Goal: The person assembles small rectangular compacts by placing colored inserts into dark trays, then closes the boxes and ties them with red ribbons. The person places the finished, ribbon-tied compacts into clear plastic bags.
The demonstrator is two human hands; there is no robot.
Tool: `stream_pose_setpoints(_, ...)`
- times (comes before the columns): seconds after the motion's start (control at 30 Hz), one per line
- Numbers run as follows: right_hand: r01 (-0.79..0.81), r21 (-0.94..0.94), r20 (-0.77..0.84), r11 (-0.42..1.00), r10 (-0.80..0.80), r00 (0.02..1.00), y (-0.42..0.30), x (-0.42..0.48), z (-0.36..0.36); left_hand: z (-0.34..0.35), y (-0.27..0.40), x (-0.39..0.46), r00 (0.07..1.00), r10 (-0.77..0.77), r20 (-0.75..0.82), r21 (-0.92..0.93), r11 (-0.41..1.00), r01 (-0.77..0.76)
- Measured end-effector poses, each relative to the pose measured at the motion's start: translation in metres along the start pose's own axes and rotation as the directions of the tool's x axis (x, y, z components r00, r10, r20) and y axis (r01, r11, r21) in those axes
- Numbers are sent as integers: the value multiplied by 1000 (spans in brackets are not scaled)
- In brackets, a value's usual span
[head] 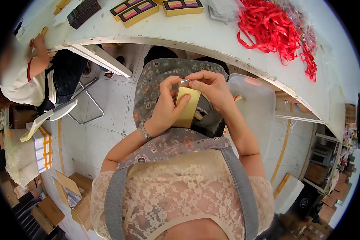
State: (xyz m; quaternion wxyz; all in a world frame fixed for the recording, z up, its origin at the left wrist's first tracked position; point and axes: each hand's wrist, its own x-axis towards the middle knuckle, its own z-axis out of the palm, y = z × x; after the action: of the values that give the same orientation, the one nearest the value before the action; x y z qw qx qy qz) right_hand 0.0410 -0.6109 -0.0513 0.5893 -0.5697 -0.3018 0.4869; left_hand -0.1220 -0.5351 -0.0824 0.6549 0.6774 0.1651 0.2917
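A gold cardboard box (pixel 187 106) is held over my lap by my left hand (pixel 169 105), its thumb across the top face. At the box's far end my right hand (pixel 213 88) pinches a small shiny clear piece (pixel 184 81), possibly a sticker or film; my left fingertips are beside it. Below the hands a dark plastic bag (pixel 211 124) lies on my patterned apron (pixel 150 78). Part of the box's far edge is hidden by fingers.
Ahead, the white table (pixel 168 39) carries gold boxes with pink and purple inserts (pixel 138 12), a black stack (pixel 84 13) and tangled red ribbon (pixel 267 30). A translucent plastic bin (pixel 252 114) stands at my right. A co-worker (pixel 27 72) sits at left; an open carton (pixel 78 192) is behind left.
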Motion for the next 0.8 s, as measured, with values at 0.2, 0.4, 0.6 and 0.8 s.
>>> stream_pose_setpoints(0.2,143,-172,79,975,-131,988,1,-22,-8,-3,-17,-1,998,40,47,57,997,-43)
stream_pose_setpoints(0.4,376,-420,67,826,-385,921,30,-50,-2,-1,-15,-3,992,50,115,111,992,-63)
stream_pose_setpoints(0.6,799,-590,468,118,-756,457,-16,-56,6,-30,19,36,954,-204,218,-206,946,250)
stream_pose_setpoints(0.8,354,-741,-98,570,-614,783,-55,-13,-33,-23,8,45,873,-397,283,-468,738,487)
